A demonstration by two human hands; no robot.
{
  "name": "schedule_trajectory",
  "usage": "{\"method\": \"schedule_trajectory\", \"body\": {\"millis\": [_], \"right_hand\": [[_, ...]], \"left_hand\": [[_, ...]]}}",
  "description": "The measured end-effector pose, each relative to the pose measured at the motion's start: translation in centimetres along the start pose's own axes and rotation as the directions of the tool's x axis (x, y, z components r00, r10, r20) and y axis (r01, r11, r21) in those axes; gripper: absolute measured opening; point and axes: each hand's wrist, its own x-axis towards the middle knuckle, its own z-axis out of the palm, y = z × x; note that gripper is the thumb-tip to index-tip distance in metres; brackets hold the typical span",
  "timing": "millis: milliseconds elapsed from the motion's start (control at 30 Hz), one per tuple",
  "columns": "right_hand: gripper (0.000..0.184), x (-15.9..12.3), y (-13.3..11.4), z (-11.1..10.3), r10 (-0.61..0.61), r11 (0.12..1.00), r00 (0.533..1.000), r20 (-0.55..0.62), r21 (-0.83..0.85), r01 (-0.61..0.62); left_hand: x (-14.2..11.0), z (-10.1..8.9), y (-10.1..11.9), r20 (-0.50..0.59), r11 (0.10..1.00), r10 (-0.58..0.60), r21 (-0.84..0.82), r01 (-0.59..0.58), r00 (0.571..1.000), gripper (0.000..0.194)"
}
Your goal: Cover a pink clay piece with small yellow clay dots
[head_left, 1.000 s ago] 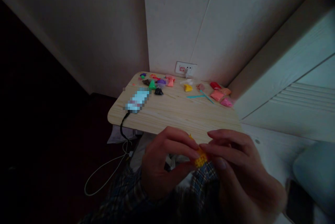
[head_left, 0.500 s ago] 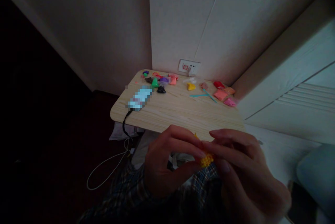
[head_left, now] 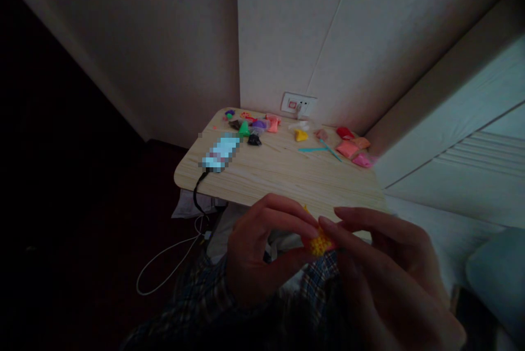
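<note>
A small clay piece (head_left: 319, 245), yellow and bumpy with a reddish edge, is held up in front of me, just off the table's near side. My left hand (head_left: 264, 250) pinches it between thumb and fingers from the left. From the right, my right hand (head_left: 394, 263) has its index fingertip on the piece's upper edge, its thumb lower down in shadow near the right side. The other right fingers are raised away from it. A thin yellow tip pokes up above the left fingers. Parts of the piece are hidden behind the fingertips.
On the wooden table (head_left: 262, 176) lie a phone (head_left: 222, 152) with a black cable, a green clay lump (head_left: 244, 129), a black packet (head_left: 254, 140), a yellow lump (head_left: 301, 135), pink and red packets (head_left: 348, 148) and blue-green sticks (head_left: 314, 150). A wall socket (head_left: 298, 104) is behind.
My right hand has shifted slightly right and loosened, its index fingertip now at the piece's upper edge. More of the yellow bumpy face shows. The left hand keeps its pinch.
</note>
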Motion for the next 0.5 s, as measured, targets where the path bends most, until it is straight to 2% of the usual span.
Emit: {"method": "schedule_trajectory", "body": {"millis": [300, 500], "right_hand": [[0.068, 0.27, 0.22, 0.30, -0.069, 0.997, 0.997, -0.020, -0.019, 0.069], [0.064, -0.07, 0.02, 0.38, -0.002, 0.999, 0.997, -0.083, -0.046, -0.002]], "left_hand": [[0.27, -0.10, 0.38, 0.005, 0.994, -0.018, 0.112, 0.017, 1.000, 0.014], [0.30, -0.13, 0.26, 0.007, 0.994, -0.004, 0.105, 0.003, 1.000, 0.013]]}}
